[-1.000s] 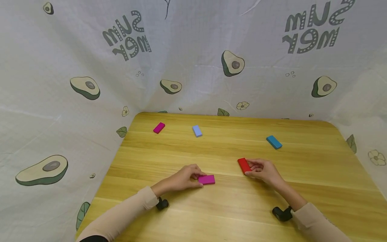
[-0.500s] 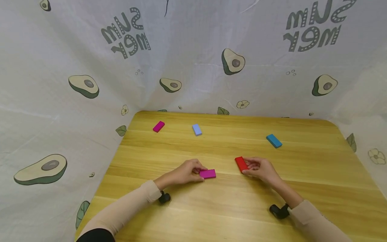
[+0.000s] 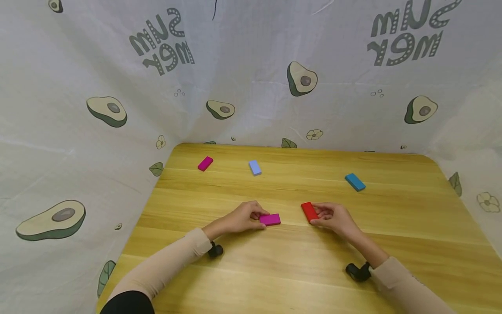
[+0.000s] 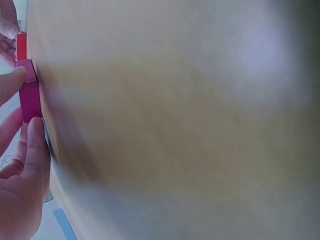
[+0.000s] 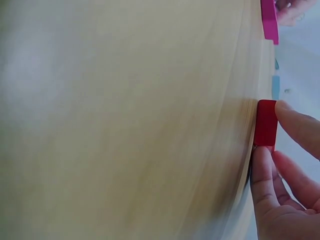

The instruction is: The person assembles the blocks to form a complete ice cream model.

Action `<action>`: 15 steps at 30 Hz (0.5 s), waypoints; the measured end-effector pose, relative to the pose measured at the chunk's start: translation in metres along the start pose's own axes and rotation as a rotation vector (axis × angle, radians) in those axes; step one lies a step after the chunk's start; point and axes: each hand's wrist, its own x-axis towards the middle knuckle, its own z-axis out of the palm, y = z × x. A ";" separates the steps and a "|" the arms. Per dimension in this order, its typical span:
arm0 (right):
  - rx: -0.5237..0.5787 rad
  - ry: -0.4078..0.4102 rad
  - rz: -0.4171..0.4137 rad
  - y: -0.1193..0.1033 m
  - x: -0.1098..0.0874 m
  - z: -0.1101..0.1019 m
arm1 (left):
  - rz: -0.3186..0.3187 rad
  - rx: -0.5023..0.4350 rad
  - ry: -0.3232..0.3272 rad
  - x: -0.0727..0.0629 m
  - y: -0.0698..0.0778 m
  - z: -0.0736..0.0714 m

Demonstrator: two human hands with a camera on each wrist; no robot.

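My left hand (image 3: 242, 218) pinches a magenta block (image 3: 270, 219) by its left end, thumb on the near side and fingers on the far side. To the right, my right hand (image 3: 336, 219) pinches a red block (image 3: 310, 212) between thumb and fingers. A gap of bare wood separates the two blocks. In the left wrist view the magenta block (image 4: 31, 95) sits between thumb and fingertips, with the red block (image 4: 21, 47) beyond it. The right wrist view has the red block (image 5: 266, 123) in the fingers and the magenta block (image 5: 269, 20) farther up.
On the wooden table (image 3: 274, 270) farther back lie another magenta block (image 3: 205, 163), a light blue block (image 3: 255, 168) and a blue block (image 3: 355, 182). A white cloth with avocado prints (image 3: 251, 56) hangs behind the table and along its sides.
Both hands have shifted slightly away from me with their blocks. The red block has come left and the magenta block a little right, so the gap between them has narrowed.
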 end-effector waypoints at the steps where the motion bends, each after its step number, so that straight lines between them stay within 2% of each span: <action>1: 0.005 0.001 -0.001 0.000 0.000 0.001 | -0.001 0.002 0.000 0.001 0.000 0.000; 8: 0.019 -0.003 -0.006 -0.002 0.000 0.004 | 0.001 -0.007 0.004 0.003 -0.001 -0.001; 15: 0.036 -0.010 0.010 -0.004 -0.001 0.006 | -0.030 -0.009 -0.001 0.009 -0.001 -0.003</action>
